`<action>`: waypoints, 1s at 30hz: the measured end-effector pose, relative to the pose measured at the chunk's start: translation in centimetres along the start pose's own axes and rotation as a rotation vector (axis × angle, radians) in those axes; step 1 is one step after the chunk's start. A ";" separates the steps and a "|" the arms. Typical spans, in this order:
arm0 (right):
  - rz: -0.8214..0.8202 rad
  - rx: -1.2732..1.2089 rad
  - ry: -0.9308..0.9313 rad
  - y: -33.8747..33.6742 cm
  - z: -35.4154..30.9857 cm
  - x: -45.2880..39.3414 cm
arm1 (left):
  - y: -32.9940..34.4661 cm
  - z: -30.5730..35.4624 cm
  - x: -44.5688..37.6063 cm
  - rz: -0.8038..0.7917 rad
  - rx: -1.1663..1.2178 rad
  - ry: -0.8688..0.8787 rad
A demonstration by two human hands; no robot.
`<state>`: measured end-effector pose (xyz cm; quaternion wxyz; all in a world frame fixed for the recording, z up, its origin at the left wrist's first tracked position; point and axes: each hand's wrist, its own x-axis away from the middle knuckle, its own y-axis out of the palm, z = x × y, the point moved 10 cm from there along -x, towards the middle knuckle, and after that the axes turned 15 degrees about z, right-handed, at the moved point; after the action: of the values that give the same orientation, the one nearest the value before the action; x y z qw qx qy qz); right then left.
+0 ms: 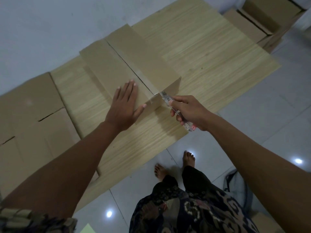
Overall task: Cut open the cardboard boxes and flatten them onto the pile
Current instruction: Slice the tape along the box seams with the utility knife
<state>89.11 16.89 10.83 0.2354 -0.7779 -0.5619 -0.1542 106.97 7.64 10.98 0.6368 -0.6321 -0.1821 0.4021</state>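
cutting step: sealed cardboard box (129,64) on wood-grain table (210,52), left hand (123,105) flat, pressing its top, right hand (188,111) gripping clear utility knife (175,108) at taped seam's (143,78) near end; next, likely draw blade along seam

Glossy white tiled floor (252,125)

Home room, glossy tiled floor (235,148), bare feet (189,158)

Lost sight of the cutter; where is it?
Head view, right of centre: the cutter is held in the right hand, its tip at the box's near taped seam, beside the left hand.
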 end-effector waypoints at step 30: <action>-0.070 0.091 -0.015 3.5 -1.0 0.0 | -0.5 -2.0 1.6 0.117 0.047 -0.141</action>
<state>92.42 15.43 11.02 0.2607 -0.7473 -0.5970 -0.1308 109.58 7.57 10.69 0.6124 -0.5969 -0.1799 0.4861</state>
